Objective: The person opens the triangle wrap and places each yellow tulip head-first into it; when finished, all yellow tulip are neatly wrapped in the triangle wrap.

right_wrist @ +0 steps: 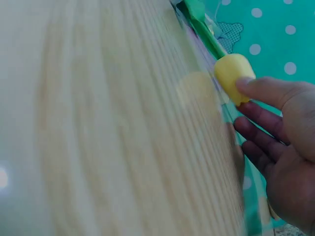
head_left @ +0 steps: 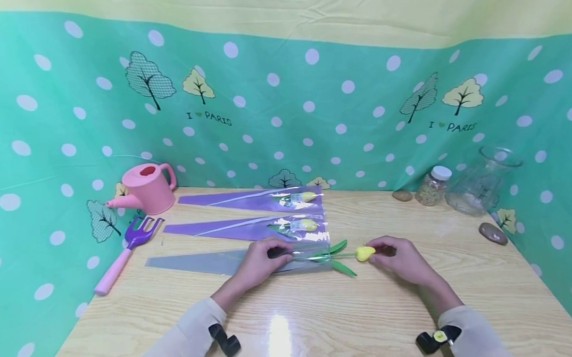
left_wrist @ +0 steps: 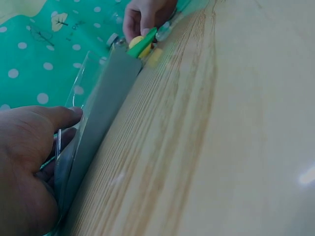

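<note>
A yellow artificial tulip [head_left: 364, 253] lies with its stem and green leaves partly inside the mouth of a grey-backed clear flower sleeve [head_left: 189, 262]. Its bloom sticks out to the right of the sleeve. With thumb and fingers my right hand [head_left: 404, 259] pinches the bloom's tip; the right wrist view shows the thumb on the yellow head [right_wrist: 231, 73]. My left hand [head_left: 260, 263] pinches the sleeve near its middle. In the left wrist view the thumb lies against the raised clear film [left_wrist: 91, 93], with the other fingers partly hidden behind it.
Two purple sleeves [head_left: 221, 231] with yellow tulips lie behind. A pink watering can [head_left: 152, 192] and purple hand fork [head_left: 137, 235] are at left. At right stand a lidded jar [head_left: 430, 188] and a glass vase [head_left: 473, 191], near brown stones [head_left: 493, 233].
</note>
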A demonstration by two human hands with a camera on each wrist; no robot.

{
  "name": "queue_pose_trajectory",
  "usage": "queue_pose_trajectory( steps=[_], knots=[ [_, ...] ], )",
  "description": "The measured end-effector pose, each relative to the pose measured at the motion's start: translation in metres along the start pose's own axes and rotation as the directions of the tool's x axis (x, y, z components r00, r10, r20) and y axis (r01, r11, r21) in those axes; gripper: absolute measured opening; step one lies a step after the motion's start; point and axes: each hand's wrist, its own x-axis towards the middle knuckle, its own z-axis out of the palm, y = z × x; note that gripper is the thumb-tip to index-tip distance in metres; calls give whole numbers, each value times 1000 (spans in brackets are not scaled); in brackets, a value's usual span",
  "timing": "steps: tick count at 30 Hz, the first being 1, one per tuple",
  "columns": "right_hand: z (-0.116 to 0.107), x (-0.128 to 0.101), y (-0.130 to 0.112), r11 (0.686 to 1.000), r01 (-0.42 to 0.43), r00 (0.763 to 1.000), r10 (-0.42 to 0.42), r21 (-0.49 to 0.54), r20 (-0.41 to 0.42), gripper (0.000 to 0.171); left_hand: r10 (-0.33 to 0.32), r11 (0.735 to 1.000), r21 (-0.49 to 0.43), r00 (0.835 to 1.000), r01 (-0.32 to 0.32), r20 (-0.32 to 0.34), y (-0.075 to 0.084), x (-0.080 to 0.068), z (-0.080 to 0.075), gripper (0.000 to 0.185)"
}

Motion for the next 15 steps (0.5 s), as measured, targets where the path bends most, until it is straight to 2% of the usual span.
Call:
queue_pose_trajectory(
  steps=[8,11,15],
  knots=[
    [7,-2,-13,987,-63,998,62,151,7,32,3,1000,-14,1000,-3,14,2,1,4,24],
    [15,1,-19,978,-99,995,96,186,25,34,2,1000,-22,1000,-2,4,3,1,3,25],
    [24,8,-23,966,-102,995,94,238,45,34,3,1000,-16,1000,-3,-16,2,0,1,24]
  ],
)
